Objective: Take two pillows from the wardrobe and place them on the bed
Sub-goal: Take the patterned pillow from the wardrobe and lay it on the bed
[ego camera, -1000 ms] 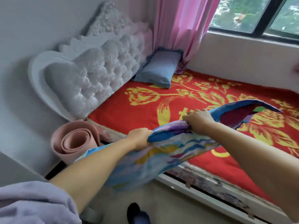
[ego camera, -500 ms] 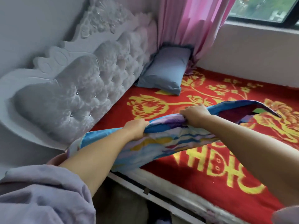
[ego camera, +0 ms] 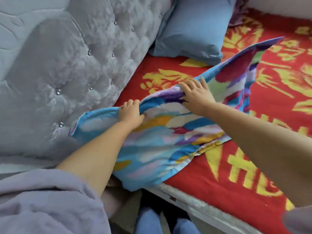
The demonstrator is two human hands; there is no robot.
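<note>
A flat, brightly patterned pillow [ego camera: 162, 142] in blue, purple and yellow lies on the red bed [ego camera: 244, 174] near the headboard, its lower corner hanging over the bed's side edge. My left hand [ego camera: 130, 114] grips its upper edge on the left. My right hand [ego camera: 196, 95] rests on the same edge further right, fingers spread and pressing the fabric. A plain blue pillow [ego camera: 194, 29] lies against the headboard at the far corner of the bed.
The grey tufted headboard [ego camera: 67, 65] fills the left side. The bed's pale side rail [ego camera: 202, 208] runs along the lower right. My legs in blue trousers [ego camera: 148, 222] stand beside it. A pink curtain hem [ego camera: 238, 16] touches the bed top right.
I have leaned in and brought the patterned pillow down onto the bed by the headboard. My right hand's fingers have spread out on the pillow's edge; the left still grips it.
</note>
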